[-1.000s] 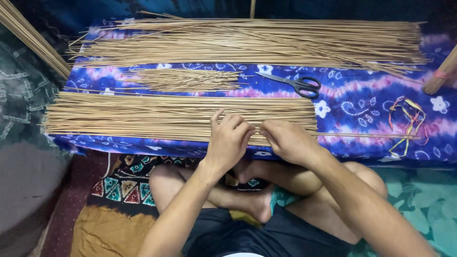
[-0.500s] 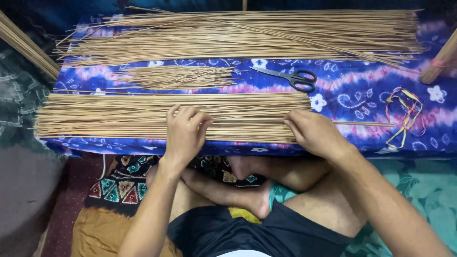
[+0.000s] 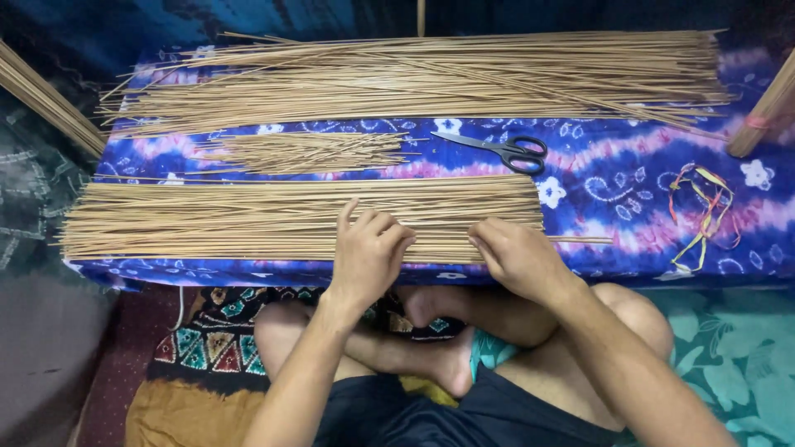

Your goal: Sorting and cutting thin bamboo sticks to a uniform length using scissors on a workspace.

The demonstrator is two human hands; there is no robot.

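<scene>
Hands (image 3: 447, 252) flat on stick row (image 3: 248, 219)

This looks like a home craft corner worked from the floor. A low bench draped in blue-and-purple tie-dye cloth (image 3: 629, 178) carries long thin tan sticks laid in flat rows (image 3: 248, 219), with a looser heap at the far side (image 3: 431, 79), black-handled scissors (image 3: 505, 149) and coloured strings at the right (image 3: 704, 207). A patterned woven mat (image 3: 199, 348) and a teal leaf-print cover (image 3: 737, 356) lie on the near floor.
</scene>
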